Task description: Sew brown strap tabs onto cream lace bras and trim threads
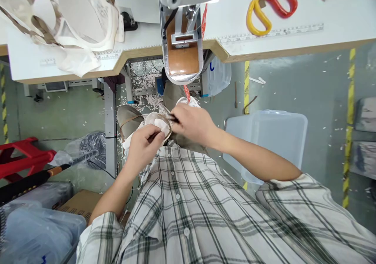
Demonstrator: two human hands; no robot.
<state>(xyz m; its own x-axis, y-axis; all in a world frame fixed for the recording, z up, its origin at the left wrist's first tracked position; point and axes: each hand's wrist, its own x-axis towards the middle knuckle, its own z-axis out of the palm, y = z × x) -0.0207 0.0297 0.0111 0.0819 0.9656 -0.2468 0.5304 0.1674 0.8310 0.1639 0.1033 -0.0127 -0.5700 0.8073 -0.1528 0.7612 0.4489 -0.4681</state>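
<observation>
Over my lap, in front of the machine's arm, I hold a white bra [155, 120] with brown edging. My left hand [145, 145] pinches its near edge, thumb against fingers. On the far right side of the garment, my right hand [192, 123] has its fingers closed around some dark, thin part of the bra, slightly blurred. The fingers hide much of that part. The sewing machine [183, 56], with its brown plate and metal presser foot, juts out just beyond my hands.
A pile of white and brown bras [85, 17] lies on the left of the white table [308, 40]. Scissors [268, 7] with red and yellow handles rest at right. A clear plastic bin [276, 138] stands on the floor at right; a red stand [25, 156] is at left.
</observation>
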